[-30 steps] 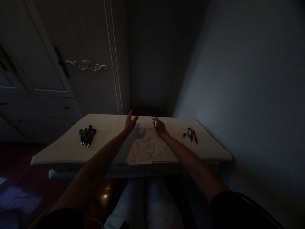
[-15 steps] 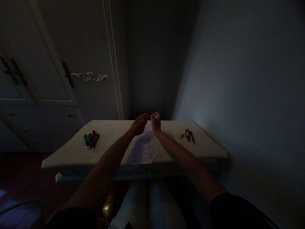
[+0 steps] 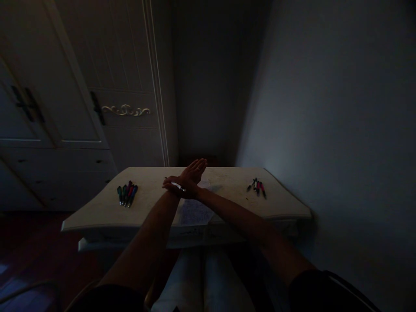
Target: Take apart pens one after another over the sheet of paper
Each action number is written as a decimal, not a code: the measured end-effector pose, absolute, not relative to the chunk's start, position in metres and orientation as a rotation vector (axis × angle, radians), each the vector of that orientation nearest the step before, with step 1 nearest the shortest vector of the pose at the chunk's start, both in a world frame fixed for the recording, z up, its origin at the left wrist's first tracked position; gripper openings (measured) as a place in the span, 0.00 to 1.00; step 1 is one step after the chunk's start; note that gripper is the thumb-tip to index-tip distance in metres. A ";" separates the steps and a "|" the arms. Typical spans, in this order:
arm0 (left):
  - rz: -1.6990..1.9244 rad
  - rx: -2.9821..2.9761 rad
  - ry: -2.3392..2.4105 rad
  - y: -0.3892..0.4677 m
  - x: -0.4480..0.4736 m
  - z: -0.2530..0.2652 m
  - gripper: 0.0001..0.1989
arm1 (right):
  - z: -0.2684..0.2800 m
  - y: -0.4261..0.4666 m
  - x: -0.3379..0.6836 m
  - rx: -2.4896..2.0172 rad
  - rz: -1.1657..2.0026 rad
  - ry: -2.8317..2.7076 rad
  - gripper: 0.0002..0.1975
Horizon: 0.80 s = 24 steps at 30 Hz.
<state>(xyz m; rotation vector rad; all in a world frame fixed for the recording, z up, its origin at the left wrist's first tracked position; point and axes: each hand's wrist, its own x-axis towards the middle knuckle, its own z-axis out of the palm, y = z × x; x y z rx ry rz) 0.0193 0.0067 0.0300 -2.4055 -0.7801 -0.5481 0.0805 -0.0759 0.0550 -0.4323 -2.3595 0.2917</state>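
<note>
My left hand [image 3: 196,168] is held out above the desk with its fingers stretched and a ring on one finger. Across its wrist lies my right hand [image 3: 186,185], its fingers bent round a pen [image 3: 178,186] with a pale barrel and a shiny tip. Most of that pen is hidden by the hand. Beneath both hands is a sheet of paper [image 3: 195,213] covered in dense blue writing, its near end hanging slightly over the desk's front edge. My forearms hide part of the sheet.
Several coloured pens [image 3: 126,195] lie bunched on the left of the white desk [image 3: 97,208]. Several more pens [image 3: 256,186] lie at the right, with small bits near them. A wall [image 3: 325,130] borders the right side; a panelled cabinet [image 3: 130,143] stands at the left.
My right hand has moved left with the pen, from beside the left hand to across the left wrist. The left hand stays outstretched. The view has shifted slightly.
</note>
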 end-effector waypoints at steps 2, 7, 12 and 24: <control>-0.534 -2.390 -0.768 0.004 0.013 0.035 0.31 | 0.058 -0.088 0.072 -0.284 0.483 -2.336 0.15; -0.563 -2.363 -0.744 0.002 -0.005 0.039 0.31 | 0.064 -0.124 0.051 -0.087 0.724 -2.252 0.15; -0.543 -2.366 -0.782 0.003 -0.020 0.037 0.33 | 0.066 -0.158 0.041 -0.004 0.739 -2.188 0.19; -0.568 -2.330 -0.834 0.006 -0.041 0.034 0.37 | 0.051 -0.235 0.014 0.139 0.105 -2.424 0.23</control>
